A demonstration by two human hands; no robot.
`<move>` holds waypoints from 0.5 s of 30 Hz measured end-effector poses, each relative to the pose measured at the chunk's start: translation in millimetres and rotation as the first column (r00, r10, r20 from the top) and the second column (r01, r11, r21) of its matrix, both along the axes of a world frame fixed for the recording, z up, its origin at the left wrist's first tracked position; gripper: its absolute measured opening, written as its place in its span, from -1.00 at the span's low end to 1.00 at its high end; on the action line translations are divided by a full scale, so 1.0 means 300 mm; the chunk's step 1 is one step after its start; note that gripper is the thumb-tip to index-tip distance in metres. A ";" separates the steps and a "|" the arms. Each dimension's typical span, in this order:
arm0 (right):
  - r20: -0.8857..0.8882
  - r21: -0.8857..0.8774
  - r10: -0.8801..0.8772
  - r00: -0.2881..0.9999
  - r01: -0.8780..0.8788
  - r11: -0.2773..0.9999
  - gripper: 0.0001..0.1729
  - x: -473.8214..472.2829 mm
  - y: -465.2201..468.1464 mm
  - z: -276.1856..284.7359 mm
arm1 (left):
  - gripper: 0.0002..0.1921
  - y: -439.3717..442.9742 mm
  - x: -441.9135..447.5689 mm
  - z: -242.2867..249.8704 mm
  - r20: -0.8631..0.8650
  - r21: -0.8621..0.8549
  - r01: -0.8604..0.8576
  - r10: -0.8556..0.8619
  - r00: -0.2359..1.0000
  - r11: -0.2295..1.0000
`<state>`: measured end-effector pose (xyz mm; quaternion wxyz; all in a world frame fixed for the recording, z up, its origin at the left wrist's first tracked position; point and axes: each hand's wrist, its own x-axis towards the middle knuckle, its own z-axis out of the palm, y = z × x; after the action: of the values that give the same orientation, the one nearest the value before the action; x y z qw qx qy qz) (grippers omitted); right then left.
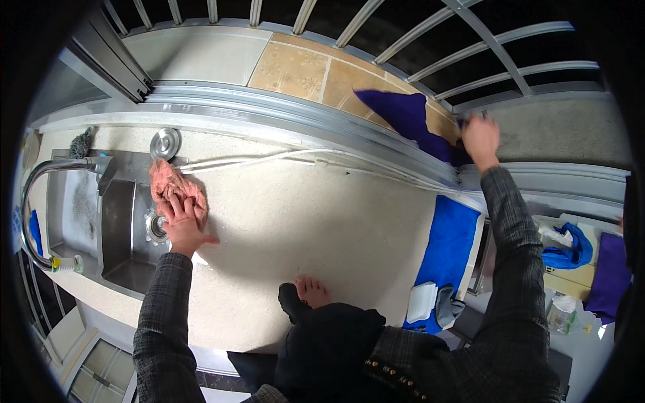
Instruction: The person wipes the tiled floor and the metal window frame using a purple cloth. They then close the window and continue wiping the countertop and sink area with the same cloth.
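My left hand (pixel 182 226) lies with spread fingers on a crumpled pink cloth (pixel 174 184), beside the drain of a stainless steel double sink (pixel 118 221). The thumb sticks out over the pale countertop (pixel 312 216). Across the window track, my right hand (pixel 482 138) is curled at the corner of the outer ledge, slightly blurred. A dark purple cloth (pixel 403 118) runs along the tiled ledge (pixel 292 68) up to its fingers, and the hand appears closed on the cloth's end. What the fingertips touch is partly hidden.
Metal window bars (pixel 352 22) border the ledge. White pipes (pixel 282 156) run along the counter's back. A chrome faucet (pixel 30 201) arches over the sink near a round metal lid (pixel 165 143). A blue cloth (pixel 448 237) lies at right. My bare foot (pixel 312 291) is on the counter.
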<state>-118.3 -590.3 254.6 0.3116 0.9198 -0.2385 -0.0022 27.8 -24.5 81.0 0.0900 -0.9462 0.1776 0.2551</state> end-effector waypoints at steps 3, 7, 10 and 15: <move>0.589 0.568 -0.015 0.808 -0.401 0.719 -0.69 0.365 0.203 -0.044 | 0.22 0.029 0.000 -0.005 0.011 0.033 -0.017 0.016 1.000 0.999; 0.591 0.775 -0.168 0.789 -0.613 -0.154 -0.76 0.772 0.685 -0.190 | 0.23 0.032 -0.001 -0.005 0.002 -0.028 -0.020 0.020 1.000 0.999; 0.718 0.674 -0.046 0.694 -0.710 -0.205 -0.74 1.005 1.019 -0.254 | 0.23 0.006 0.007 -0.008 -0.004 -0.012 -0.009 0.009 1.000 1.000; 0.514 0.720 0.598 0.615 -0.689 0.089 -0.61 1.169 1.230 -0.435 | 0.22 -0.016 0.003 -0.018 -0.014 -0.033 -0.023 0.022 1.000 0.999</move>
<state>232.4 -221.5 124.2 -0.2534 0.9421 0.2133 0.0522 28.8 -29.2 75.5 0.0701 -0.9478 0.1717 0.2595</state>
